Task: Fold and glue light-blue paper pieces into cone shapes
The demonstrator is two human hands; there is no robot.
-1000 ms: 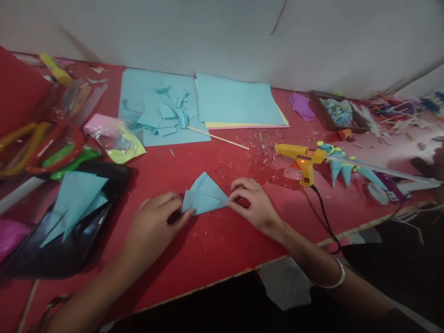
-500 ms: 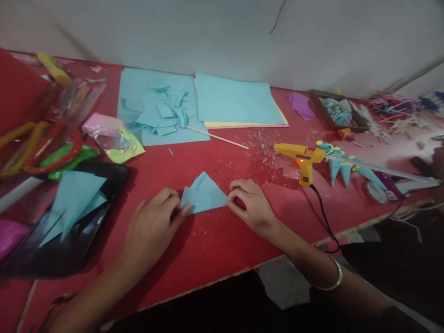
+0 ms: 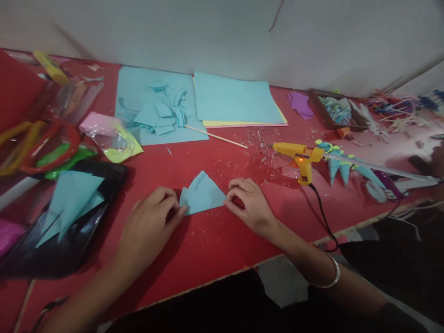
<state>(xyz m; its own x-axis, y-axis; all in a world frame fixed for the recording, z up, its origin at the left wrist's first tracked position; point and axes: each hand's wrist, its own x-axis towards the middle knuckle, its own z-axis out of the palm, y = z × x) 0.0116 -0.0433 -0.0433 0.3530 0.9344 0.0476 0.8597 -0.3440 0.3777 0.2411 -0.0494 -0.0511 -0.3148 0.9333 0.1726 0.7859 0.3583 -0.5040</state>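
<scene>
A small folded piece of light-blue paper point(image 3: 204, 196) lies on the red table point(image 3: 208, 240), its peak pointing away from me. My left hand point(image 3: 152, 222) is at its left corner, thumb and fingers curled round that edge. At the right corner, my right hand point(image 3: 251, 206) pinches the paper's tip between thumb and forefinger. To the right, a yellow glue gun point(image 3: 300, 157) with a lit orange light rests on the table. A thin wooden stick point(image 3: 217, 136) lies behind the folded paper.
Blue scraps point(image 3: 164, 113) and stacked coloured sheets point(image 3: 236, 99) lie at the back. On the left stand a black tray point(image 3: 86, 231) with blue paper pieces and scissors point(image 3: 52, 145). A brown box point(image 3: 329, 113), small blue cones point(image 3: 333, 169) and a tape roll point(image 3: 375, 191) are at right.
The left part of the folded paper has shifted and looks more curved. My left thumb has moved slightly left, off the paper's front. My right hand has barely moved.
</scene>
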